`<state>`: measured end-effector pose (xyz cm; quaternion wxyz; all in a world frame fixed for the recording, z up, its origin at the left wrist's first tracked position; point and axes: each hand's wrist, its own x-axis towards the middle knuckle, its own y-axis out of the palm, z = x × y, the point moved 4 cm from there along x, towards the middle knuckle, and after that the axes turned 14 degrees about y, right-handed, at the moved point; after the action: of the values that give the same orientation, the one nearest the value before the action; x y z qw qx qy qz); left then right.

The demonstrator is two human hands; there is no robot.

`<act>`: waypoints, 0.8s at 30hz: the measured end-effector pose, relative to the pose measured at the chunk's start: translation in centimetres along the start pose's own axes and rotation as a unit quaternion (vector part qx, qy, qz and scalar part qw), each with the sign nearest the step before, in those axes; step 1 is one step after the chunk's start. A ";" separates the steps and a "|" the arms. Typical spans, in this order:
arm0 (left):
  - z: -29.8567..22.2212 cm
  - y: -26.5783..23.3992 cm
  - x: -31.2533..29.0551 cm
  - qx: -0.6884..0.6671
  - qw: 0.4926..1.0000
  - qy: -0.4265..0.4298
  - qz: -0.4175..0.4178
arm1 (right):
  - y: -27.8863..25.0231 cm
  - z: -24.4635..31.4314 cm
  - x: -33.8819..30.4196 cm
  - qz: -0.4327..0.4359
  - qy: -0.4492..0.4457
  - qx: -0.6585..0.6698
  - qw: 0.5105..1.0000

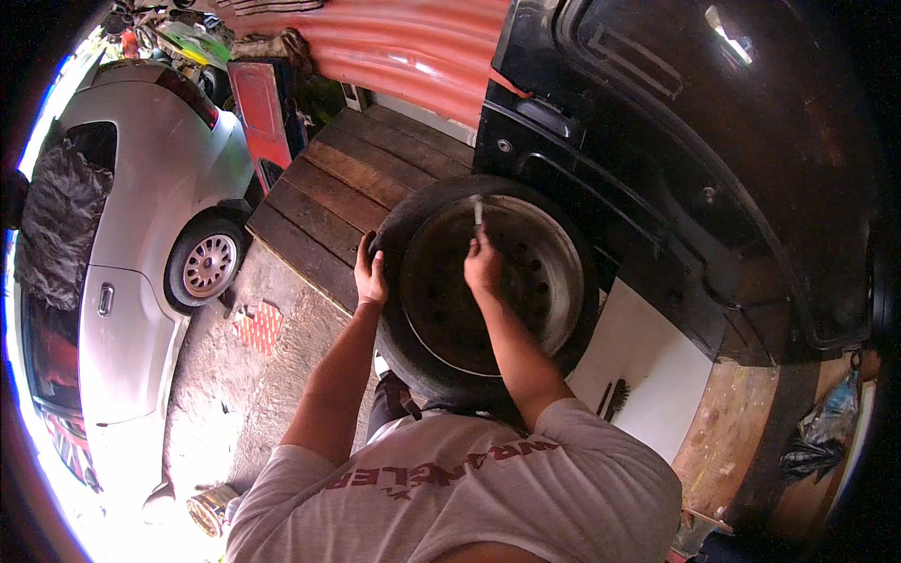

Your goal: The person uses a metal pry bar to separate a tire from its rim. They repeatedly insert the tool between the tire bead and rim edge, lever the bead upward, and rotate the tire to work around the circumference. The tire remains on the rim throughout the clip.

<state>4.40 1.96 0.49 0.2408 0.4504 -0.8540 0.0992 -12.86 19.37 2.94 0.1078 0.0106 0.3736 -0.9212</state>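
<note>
A car wheel [554, 324], a black tire on a steel rim with a ring of holes, is in front of me, its inside face turned toward me. At the tire's left edge my left hand [370, 275] grips the rubber, thumb and fingers apart. My right hand [482, 266] is closed around the handle of a small brush [478, 208]. The brush's pale end points away from me and lies against the upper inner wall of the rim. Shadow darkens the middle of the rim.
Dark wooden planks [338, 178] lie behind the wheel, before a red corrugated sheet [404, 47]. A large black panel [657, 178] leans at right. A white board [648, 352] bears a dark bristle brush [617, 400]. At left stands a silver car [141, 216]; a can [208, 511] sits lower left.
</note>
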 end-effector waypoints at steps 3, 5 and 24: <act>-0.1 -0.1 -0.2 -0.002 1.000 -0.015 -0.003 | 1.2 0.1 -1.3 0.041 -0.052 -0.059 0.996; 0.1 -0.6 -0.4 0.001 1.000 -0.014 -0.008 | -0.5 -0.1 -0.3 0.058 -0.029 -0.046 0.997; 0.2 -0.6 -0.3 0.000 1.000 -0.008 0.002 | -5.7 -3.6 3.1 -0.016 0.020 -0.046 0.999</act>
<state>4.97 1.74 0.20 0.2342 0.4498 -0.8565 0.0963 -17.25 25.26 3.97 0.0860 0.0184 0.4178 -0.9043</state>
